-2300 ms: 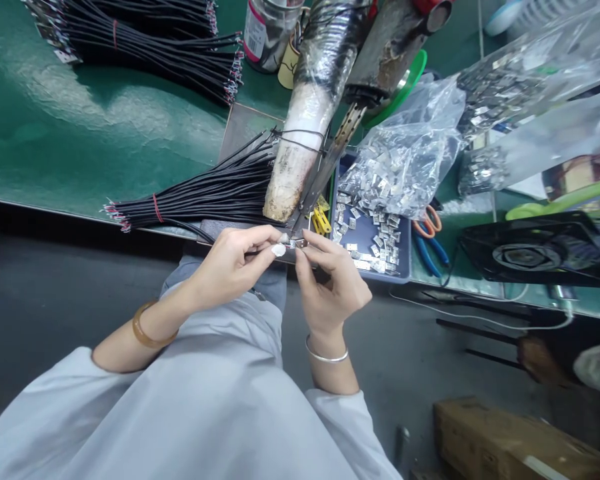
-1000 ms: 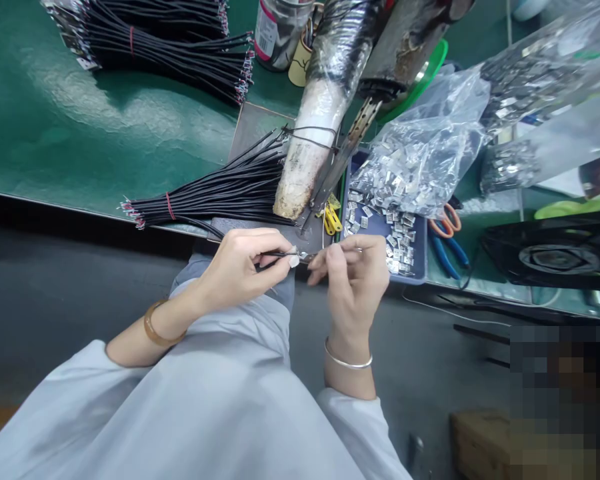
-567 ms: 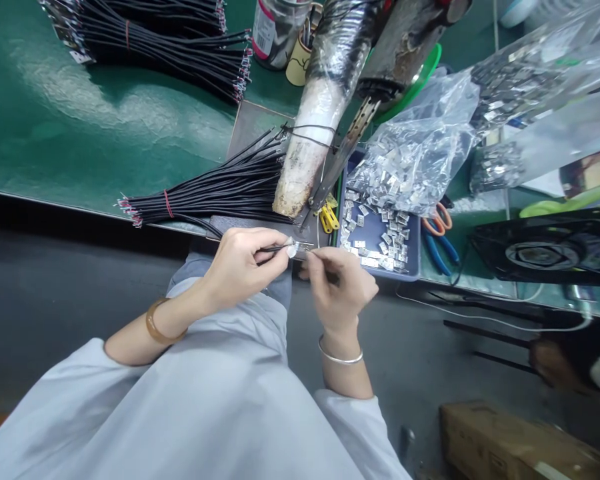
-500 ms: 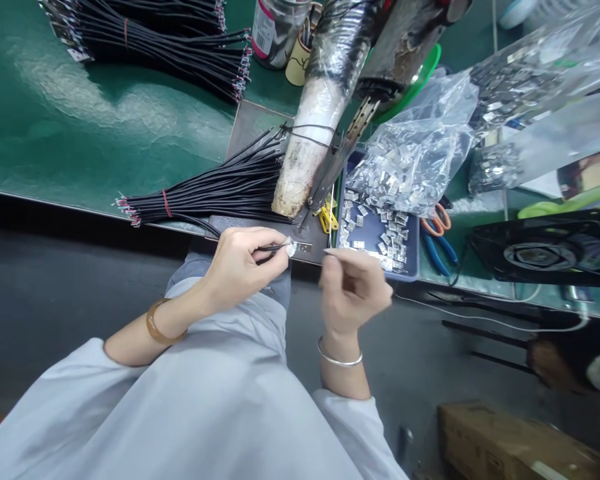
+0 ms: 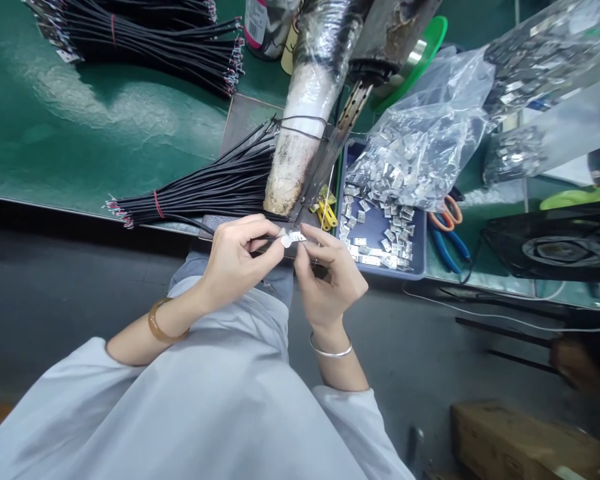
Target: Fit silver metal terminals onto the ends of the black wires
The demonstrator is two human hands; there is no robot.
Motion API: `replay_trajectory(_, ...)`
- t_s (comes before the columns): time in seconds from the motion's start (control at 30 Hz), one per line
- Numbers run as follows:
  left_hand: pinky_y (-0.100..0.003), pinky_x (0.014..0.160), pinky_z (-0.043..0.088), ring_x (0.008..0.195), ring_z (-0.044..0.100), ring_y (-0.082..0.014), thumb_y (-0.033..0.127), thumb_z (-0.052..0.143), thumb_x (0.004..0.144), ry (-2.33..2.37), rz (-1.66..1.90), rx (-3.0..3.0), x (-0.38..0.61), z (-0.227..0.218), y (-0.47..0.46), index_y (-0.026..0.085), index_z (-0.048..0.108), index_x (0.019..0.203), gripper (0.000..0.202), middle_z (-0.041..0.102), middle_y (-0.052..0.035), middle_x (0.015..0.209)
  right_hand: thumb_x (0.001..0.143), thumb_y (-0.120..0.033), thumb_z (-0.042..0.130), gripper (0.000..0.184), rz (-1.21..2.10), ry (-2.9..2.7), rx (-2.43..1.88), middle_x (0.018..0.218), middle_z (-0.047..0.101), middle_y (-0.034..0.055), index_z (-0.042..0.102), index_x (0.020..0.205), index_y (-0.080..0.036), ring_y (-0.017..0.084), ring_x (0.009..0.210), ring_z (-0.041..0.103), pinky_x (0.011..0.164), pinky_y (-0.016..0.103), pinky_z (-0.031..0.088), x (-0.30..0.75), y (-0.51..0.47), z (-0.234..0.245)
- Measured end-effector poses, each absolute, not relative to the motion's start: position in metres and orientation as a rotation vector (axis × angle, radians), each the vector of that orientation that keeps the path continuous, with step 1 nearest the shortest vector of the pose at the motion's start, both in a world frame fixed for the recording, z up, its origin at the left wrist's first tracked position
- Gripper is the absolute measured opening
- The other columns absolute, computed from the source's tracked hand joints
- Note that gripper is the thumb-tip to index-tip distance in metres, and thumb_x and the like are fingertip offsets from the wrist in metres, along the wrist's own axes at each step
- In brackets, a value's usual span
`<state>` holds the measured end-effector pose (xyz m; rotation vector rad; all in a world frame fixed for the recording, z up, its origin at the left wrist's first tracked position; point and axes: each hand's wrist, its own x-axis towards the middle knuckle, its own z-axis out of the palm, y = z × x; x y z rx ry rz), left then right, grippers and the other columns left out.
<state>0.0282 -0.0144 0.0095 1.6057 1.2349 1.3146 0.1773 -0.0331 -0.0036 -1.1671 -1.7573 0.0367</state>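
Observation:
My left hand (image 5: 237, 257) is closed, pinching the end of a thin black wire (image 5: 267, 237) at the bench's front edge. My right hand (image 5: 327, 277) is closed too, its thumb and forefinger pinched on a small silver metal clip (image 5: 297, 236) that meets the wire's tip. Both hands are held together just below the tip of a large taped iron (image 5: 300, 127). A tied bundle of black wires (image 5: 205, 193) lies to the left of it. A blue tray (image 5: 414, 265) with several loose metal clips sits just right of my right hand.
A clear bag of metal clips (image 5: 420, 147) leans over the tray. Orange and blue cutters (image 5: 445, 227) lie to the right, beside a black fan (image 5: 560, 247). More black wires (image 5: 140, 33) lie at the back left on the green mat (image 5: 80, 133). A cardboard box (image 5: 525, 440) stands on the floor.
My right hand swung out towards the tray, then came back to my left hand with a metal clip pinched at the wire's tip. My left hand kept hold of the wire.

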Motion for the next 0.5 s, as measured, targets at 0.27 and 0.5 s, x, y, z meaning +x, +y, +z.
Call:
replay_trajectory(0.27,-0.019,0.047,0.030,0.054,0.042,-0.0056,0.013,0.064,0.081,1.334,1.402,1.535,0.038,0.009,-0.016,0.015,0.068,0.068,0.013,0.062,0.0027,0.064,0.089,-0.008,0.071,0.017,0.078,-1.718,-1.164,0.103,0.083,0.0037,0.065,0.093,-0.023,0.017,0.091,0.081,0.071,0.022,0.064,0.174,-0.029,-0.003)
replay_trajectory(0.5,-0.020,0.048,0.032,0.054,0.045,-0.0062,0.013,0.064,0.084,1.367,1.458,1.577,0.040,0.015,-0.016,0.016,0.068,0.070,0.015,0.063,0.0021,0.064,0.092,-0.013,0.070,0.011,0.116,-1.685,-1.201,0.106,0.082,0.0047,0.068,0.092,-0.025,0.023,0.098,0.081,0.076,0.032,0.068,0.170,-0.028,0.004)
